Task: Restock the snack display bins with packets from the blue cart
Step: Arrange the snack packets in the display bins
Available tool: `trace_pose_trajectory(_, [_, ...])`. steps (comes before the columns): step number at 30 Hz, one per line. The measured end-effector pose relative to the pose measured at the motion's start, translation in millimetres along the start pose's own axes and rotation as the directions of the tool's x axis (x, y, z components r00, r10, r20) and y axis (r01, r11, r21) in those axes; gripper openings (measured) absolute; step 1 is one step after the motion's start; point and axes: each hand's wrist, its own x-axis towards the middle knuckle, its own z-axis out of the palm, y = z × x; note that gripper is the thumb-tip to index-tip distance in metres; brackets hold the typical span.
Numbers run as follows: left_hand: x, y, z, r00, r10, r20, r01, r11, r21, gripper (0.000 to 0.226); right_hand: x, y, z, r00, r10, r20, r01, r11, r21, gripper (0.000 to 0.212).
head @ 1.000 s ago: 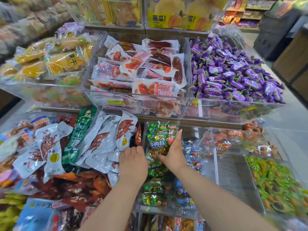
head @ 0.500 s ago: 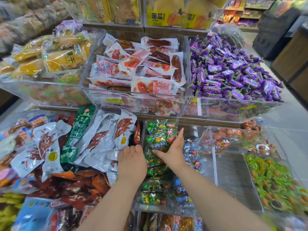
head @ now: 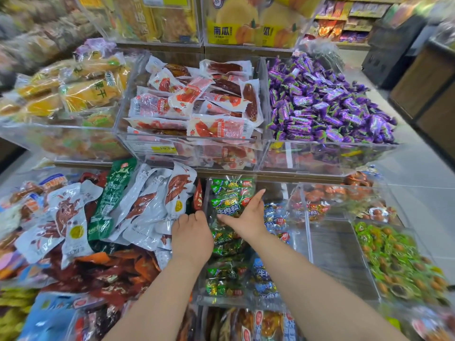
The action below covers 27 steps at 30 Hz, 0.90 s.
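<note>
R hand point(head: 246, 219) lies flat on the green pkts point(head: 231, 195) at the back-left corner of the clear bin point(head: 308, 242), fingers straight and together, thumb spread toward the bin's left wall. It presses on them and grips nothing. L hand point(head: 192, 238) sits right at that left wall, knuckles up, fingers curled down out of sight, so can't tell if it has hold of the wall, a pkt or nothing. Blue pkts point(head: 262, 274) share the same bin along its right side and toward the front edge. White pouches point(head: 147, 207) are heaped in the next bin to the left. Blue cart not in view

Handling, my guess: the green pkts are small glossy film-wrapped pieces, so light, soft and w/ no stiffness. They'll prob. shift and tumble under a push rather than move as one block. The film looks slippery, so a flat palm may skate, esp. on the heap's slope. Not fragile, a firm squeeze is ok. Best hold: pinch one at its sealed end, or scoop several w/ fingers underneath and thumb on top. To level the heap, press at its middle, away from the bin's front edge, so nothing spills over
</note>
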Motion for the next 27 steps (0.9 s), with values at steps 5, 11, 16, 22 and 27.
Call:
trace_pose_trajectory(5, [-6, 1, -18, 0.999, 0.003, -0.035, -0.011, 0.977, -0.214, 0.025, -25, 5, -10, 0.999, -0.033, -0.035, 0.037, 0.993, 0.115, 0.13])
trace_pose_trajectory(11, [-49, 7, -45, 0.971, 0.093, -0.219, -0.164, 0.929, -0.332, 0.011, -83, 33, -37, 0.985, -0.022, -0.169, 0.056, 0.978, 0.2, 0.056])
trace_pose_trajectory(16, [-109, 50, -38, 0.96, 0.277, -0.05, -0.267, 0.84, -0.473, 0.012, -168, 92, -68, 0.955, 0.057, -0.29, 0.06, 0.922, 0.382, 0.016])
trace_pose_trajectory(22, [-205, 127, 19, 0.778, 0.601, 0.184, -0.487, 0.761, -0.428, 0.011, -289, 208, -83, 0.848, 0.408, -0.337, -0.229, 0.857, 0.462, 0.013])
trace_pose_trajectory(27, [-304, 176, 75, 0.535, 0.656, 0.532, -0.603, 0.738, -0.303, 0.013, -407, 313, -79, 0.712, 0.669, -0.213, -0.516, 0.704, 0.487, 0.014])
